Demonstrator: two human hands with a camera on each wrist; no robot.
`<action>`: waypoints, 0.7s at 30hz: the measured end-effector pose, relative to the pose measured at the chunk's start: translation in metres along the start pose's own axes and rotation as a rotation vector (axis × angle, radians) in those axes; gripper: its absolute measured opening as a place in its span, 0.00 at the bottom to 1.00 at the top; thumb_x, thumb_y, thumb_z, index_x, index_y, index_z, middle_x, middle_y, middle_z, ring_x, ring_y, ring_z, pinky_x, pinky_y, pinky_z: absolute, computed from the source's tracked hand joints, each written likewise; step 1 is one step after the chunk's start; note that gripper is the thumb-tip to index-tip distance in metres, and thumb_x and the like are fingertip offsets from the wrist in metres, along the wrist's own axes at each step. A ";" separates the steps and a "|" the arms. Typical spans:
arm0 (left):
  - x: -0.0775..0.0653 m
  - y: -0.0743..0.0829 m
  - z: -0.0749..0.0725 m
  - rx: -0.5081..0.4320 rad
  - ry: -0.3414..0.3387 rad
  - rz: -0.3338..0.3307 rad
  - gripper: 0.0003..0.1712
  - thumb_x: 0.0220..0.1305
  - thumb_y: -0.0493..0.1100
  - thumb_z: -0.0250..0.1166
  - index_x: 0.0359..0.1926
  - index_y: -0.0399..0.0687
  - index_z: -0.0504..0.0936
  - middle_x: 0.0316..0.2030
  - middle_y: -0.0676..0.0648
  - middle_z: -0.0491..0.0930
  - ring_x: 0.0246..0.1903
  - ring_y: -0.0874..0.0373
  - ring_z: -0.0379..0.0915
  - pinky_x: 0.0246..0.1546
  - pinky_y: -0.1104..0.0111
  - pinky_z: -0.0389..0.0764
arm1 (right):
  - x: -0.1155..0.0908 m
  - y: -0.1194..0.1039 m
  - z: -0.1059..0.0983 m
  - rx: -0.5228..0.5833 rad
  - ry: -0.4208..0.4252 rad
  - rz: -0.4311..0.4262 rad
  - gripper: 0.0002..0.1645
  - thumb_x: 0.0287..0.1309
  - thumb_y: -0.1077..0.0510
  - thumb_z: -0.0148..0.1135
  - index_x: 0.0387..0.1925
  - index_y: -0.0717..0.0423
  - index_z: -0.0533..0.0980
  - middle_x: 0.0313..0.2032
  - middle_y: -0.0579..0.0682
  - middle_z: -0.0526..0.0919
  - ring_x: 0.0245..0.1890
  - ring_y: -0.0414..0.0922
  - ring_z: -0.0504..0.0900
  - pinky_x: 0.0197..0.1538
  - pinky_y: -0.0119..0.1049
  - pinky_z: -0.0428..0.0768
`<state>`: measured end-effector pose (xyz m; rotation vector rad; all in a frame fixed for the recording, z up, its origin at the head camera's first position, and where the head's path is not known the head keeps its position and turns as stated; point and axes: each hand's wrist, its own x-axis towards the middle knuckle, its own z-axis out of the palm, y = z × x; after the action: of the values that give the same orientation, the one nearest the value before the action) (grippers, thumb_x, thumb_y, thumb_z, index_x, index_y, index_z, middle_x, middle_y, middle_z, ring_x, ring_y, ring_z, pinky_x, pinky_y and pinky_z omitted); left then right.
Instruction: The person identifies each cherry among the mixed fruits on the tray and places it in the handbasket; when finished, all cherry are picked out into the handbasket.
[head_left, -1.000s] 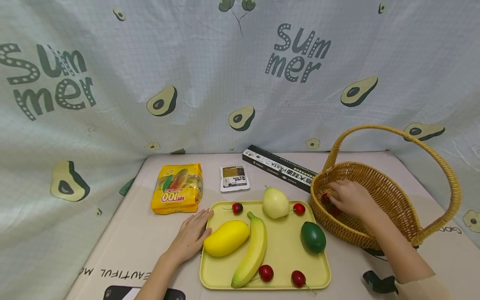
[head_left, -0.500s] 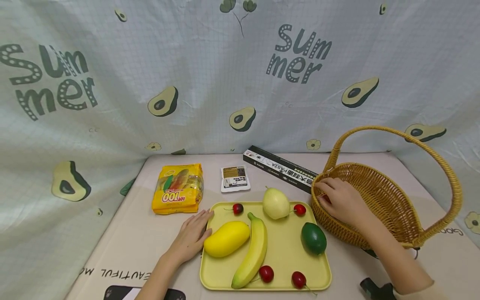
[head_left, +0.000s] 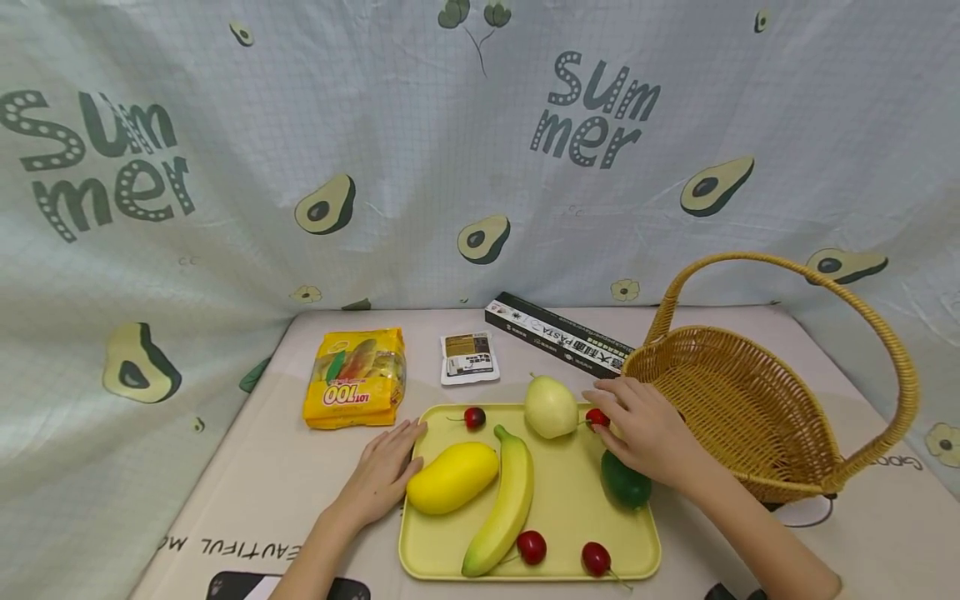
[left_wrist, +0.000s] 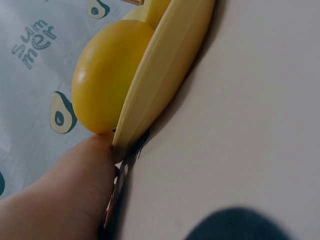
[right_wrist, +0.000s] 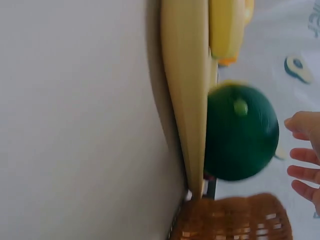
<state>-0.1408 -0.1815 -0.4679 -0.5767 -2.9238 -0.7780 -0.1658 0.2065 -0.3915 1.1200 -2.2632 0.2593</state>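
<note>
Far left: yellow bag point(head_left: 355, 377) lying on the tabletop, outside the tray. Next, the left hand point(head_left: 375, 477) lies flat-ish along the rim of the yellow tray point(head_left: 562, 508), fingers straight, gripping nothing; probably there to steady it. Its thumb sits right by the mango point(head_left: 453, 477); contact unclear from above. Small packet point(head_left: 470, 357) lies behind the tray. Inside: one cherry at the back left point(head_left: 474, 417), then the banana point(head_left: 508, 496) slanting frontward, a cherry by its lower end point(head_left: 532, 547), pear point(head_left: 551, 407) at the back edge, another cherry at the front right point(head_left: 596, 559).

The cherry beside the pear point(head_left: 597, 418) is in the tray's back right corner. The right hand point(head_left: 647, 429) is over it, fingers spread around it, not clenched; looks placed for a pinch, but no hold yet. The dark green fruit point(head_left: 624, 483) is partly under that hand. Far right: wicker basket point(head_left: 735, 404), close by the tray, presumably for easy reach.

The right wrist view shows a gap between fingertips and green fruit, hidden from the head view; only the head view clearly shows the cherry at hand. Left wrist view: thumb meeting the mango's underside, or nearly; other fingers hidden.
</note>
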 end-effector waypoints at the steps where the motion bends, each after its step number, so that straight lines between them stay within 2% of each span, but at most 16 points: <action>1: 0.000 0.000 0.000 -0.001 -0.002 0.000 0.28 0.66 0.47 0.54 0.65 0.46 0.63 0.65 0.45 0.61 0.66 0.51 0.51 0.65 0.52 0.47 | 0.000 -0.004 0.001 0.011 -0.001 -0.004 0.28 0.66 0.44 0.38 0.48 0.60 0.75 0.44 0.57 0.76 0.43 0.53 0.74 0.40 0.48 0.76; 4: 0.000 0.000 0.000 -0.004 -0.009 -0.003 0.28 0.66 0.47 0.53 0.66 0.46 0.63 0.65 0.45 0.61 0.66 0.51 0.50 0.65 0.52 0.46 | 0.001 -0.016 0.003 0.028 -0.020 -0.004 0.26 0.65 0.44 0.41 0.49 0.58 0.74 0.45 0.56 0.76 0.46 0.52 0.73 0.43 0.48 0.75; 6: 0.000 0.000 -0.001 -0.009 -0.011 -0.006 0.28 0.66 0.47 0.53 0.66 0.46 0.63 0.65 0.45 0.61 0.66 0.51 0.50 0.65 0.52 0.46 | 0.000 -0.024 0.004 0.042 -0.043 -0.004 0.24 0.62 0.46 0.48 0.50 0.58 0.74 0.46 0.56 0.75 0.47 0.51 0.73 0.47 0.47 0.74; 11: -0.001 0.001 0.000 -0.011 -0.018 -0.014 0.29 0.66 0.47 0.54 0.66 0.46 0.63 0.65 0.45 0.61 0.66 0.51 0.50 0.65 0.52 0.46 | 0.001 -0.042 0.006 0.050 -0.061 -0.041 0.27 0.47 0.52 0.64 0.50 0.56 0.74 0.47 0.55 0.75 0.47 0.52 0.74 0.50 0.46 0.73; 15: -0.001 0.001 0.000 -0.006 -0.016 -0.010 0.29 0.65 0.47 0.54 0.65 0.46 0.63 0.65 0.45 0.61 0.66 0.51 0.50 0.65 0.52 0.46 | 0.002 -0.054 0.009 0.055 -0.056 -0.092 0.30 0.41 0.53 0.69 0.50 0.56 0.75 0.47 0.54 0.75 0.46 0.50 0.74 0.48 0.45 0.75; 21: -0.001 0.001 -0.001 -0.001 0.007 0.014 0.28 0.65 0.46 0.54 0.65 0.44 0.64 0.64 0.45 0.62 0.65 0.51 0.52 0.64 0.52 0.48 | 0.000 -0.072 0.012 0.089 -0.114 -0.152 0.31 0.43 0.51 0.69 0.52 0.54 0.73 0.48 0.53 0.75 0.47 0.49 0.73 0.47 0.44 0.75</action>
<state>-0.1397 -0.1813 -0.4665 -0.5928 -2.9094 -0.7784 -0.1155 0.1562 -0.4071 1.3778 -2.2689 0.2425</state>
